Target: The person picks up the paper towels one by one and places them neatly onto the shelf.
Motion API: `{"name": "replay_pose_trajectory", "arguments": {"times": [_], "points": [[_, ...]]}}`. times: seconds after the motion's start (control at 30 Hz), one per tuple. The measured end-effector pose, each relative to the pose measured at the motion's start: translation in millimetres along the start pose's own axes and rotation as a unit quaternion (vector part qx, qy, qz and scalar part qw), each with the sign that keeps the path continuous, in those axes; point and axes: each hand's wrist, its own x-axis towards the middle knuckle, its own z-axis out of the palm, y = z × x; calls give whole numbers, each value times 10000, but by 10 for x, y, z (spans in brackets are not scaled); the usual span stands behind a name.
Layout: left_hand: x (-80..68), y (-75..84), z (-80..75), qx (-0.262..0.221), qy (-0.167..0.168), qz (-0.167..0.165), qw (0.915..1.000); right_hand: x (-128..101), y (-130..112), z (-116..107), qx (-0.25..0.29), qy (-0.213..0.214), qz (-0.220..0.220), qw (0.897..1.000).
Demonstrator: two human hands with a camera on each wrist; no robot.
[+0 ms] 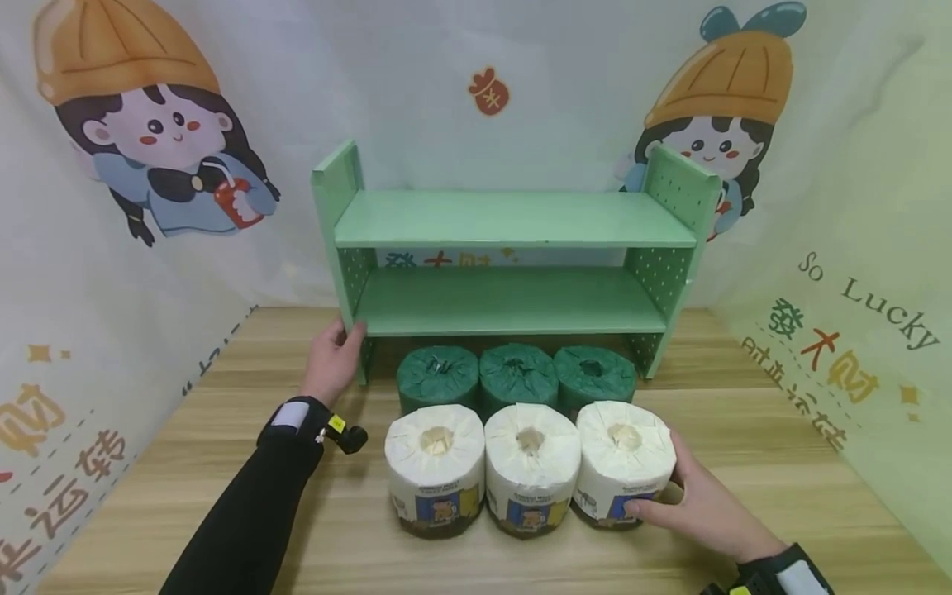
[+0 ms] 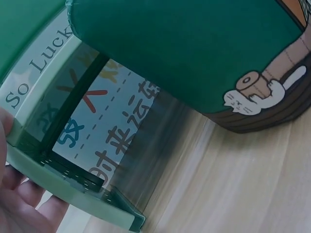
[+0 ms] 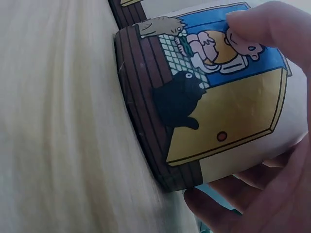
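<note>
My left hand [image 1: 332, 361] grips the left side panel of a green two-tier shelf [image 1: 513, 302], the thumb on the near face; in the left wrist view, fingers [image 2: 34, 199] lie behind the panel's edge. My right hand [image 1: 706, 504] holds the rightmost of three white-wrapped toilet rolls [image 1: 625, 459], thumb on its printed front and fingers around its right side. The other two white rolls, a left one [image 1: 436, 471] and a middle one [image 1: 531, 471], stand upright beside it. In the right wrist view the held roll [image 3: 233, 107] shows a cartoon print, its base close over the table.
Three green-wrapped rolls [image 1: 518, 380] stand in a row behind the white ones, at the front of the shelf's lower opening. Everything is on a wood-grain table [image 1: 357, 529]. Printed cloth [image 1: 565, 99] with cartoon figures hangs behind the shelf and along both sides.
</note>
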Motion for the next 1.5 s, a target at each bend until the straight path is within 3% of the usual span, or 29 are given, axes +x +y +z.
{"name": "replay_pose_trajectory", "arguments": {"times": [0.2,0.43,0.7,1.2,1.5], "points": [[-49,57,-7,-72,-11,-34,10000,12,-3,-5,136,-59,287,9995],[-55,74,-13,-136,-27,-42,9999,30,9,33,411,-87,262,9988],[-31,41,-5,-188,-48,40,9998,36,-11,53,326,131,-12,9994],[-78,65,-2,-86,33,47,9999,-23,6,28,174,151,156,9996],[-92,96,-11,-118,42,56,9999,-87,5,-22,-68,429,-18,9991]]}}
